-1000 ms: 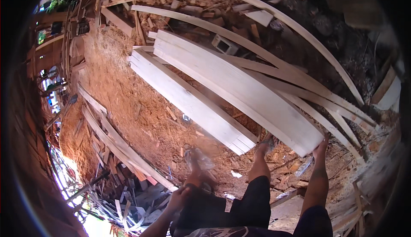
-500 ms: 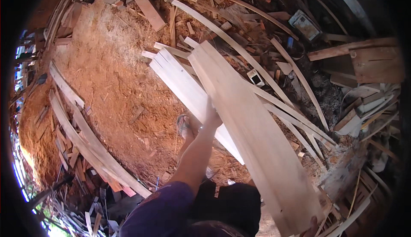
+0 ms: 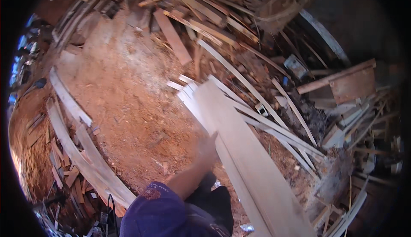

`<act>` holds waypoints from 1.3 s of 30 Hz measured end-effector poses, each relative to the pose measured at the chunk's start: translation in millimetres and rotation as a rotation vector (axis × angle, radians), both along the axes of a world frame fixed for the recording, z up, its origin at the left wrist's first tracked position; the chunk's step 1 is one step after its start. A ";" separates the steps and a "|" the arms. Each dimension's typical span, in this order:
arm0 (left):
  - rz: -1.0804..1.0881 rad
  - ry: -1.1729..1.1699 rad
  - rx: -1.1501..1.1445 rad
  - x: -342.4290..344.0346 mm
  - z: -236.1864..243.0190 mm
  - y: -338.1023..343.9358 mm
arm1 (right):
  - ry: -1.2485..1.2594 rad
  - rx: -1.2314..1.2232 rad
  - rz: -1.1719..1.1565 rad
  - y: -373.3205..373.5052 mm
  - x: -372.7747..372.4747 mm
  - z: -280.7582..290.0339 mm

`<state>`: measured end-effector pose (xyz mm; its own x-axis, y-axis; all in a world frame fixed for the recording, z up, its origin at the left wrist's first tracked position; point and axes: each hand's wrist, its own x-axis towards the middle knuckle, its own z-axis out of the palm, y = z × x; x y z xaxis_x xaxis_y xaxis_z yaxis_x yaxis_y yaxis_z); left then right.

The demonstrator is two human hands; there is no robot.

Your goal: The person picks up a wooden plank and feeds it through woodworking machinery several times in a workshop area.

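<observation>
A long, wide, pale wooden board (image 3: 252, 168) runs from the middle of the view down to the lower right. My left hand (image 3: 207, 145) is closed on its left edge, slightly blurred by motion. Beneath the board's far end, the white ends of another board (image 3: 188, 100) stick out. Long thin pale strips (image 3: 276, 128) fan out along the right of the board. My right hand is not in view.
Curved pale planks (image 3: 72, 143) lie on the left of the sawdust-covered ground (image 3: 124, 108). Piles of scrap timber (image 3: 201, 19) line the back and both sides. A brown wooden panel (image 3: 353, 85) and a grey box (image 3: 295, 66) are at the right back.
The big board has been lifted and shifted over the white one, now covering most of it. My left hand went from near my leg onto the board. My right hand has left view.
</observation>
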<state>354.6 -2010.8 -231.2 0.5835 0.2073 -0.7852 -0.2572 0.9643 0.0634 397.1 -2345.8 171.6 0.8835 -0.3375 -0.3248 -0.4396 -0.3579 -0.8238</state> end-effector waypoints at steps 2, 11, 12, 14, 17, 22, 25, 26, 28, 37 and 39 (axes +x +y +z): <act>0.028 0.028 0.066 -67.5 46.0 10.2 | 0.009 0.059 0.080 5.7 -19.3 12.4; 0.449 -0.185 0.132 -375.3 105.2 63.0 | -0.005 0.211 0.407 71.7 -117.8 70.9; 0.467 -0.125 0.130 -397.5 115.2 75.8 | -0.012 0.223 0.432 84.2 -130.8 78.4; 0.528 -0.097 0.139 -441.1 138.7 100.8 | -0.016 0.236 0.492 116.4 -158.9 88.4; 0.604 -0.020 0.169 -514.4 119.3 158.3 | -0.012 0.265 0.565 182.6 -201.2 92.3; 0.718 0.071 0.223 -621.7 118.1 287.3 | 0.014 0.302 0.645 339.2 -276.8 84.9; 0.776 0.138 0.147 -685.3 143.8 365.8 | 0.044 0.302 0.672 446.2 -318.0 81.8; 0.771 0.145 0.104 -701.7 160.0 395.5 | 0.058 0.305 0.683 474.5 -326.6 83.2; 0.786 0.169 0.085 -745.7 175.0 453.4 | 0.092 0.339 0.708 538.7 -347.0 82.1; 0.856 0.057 0.308 -793.0 176.3 756.7 | 0.168 0.473 0.761 791.8 -382.3 29.1; 0.806 -0.074 0.379 -790.7 150.2 833.5 | 0.177 0.497 0.757 851.8 -377.9 5.8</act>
<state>-436.2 -1177.2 -81.0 0.1953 0.8141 -0.5469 -0.8638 0.4068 0.2971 19.1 -1494.0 177.3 0.7355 0.5244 -0.4290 -0.3669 -0.2240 -0.9029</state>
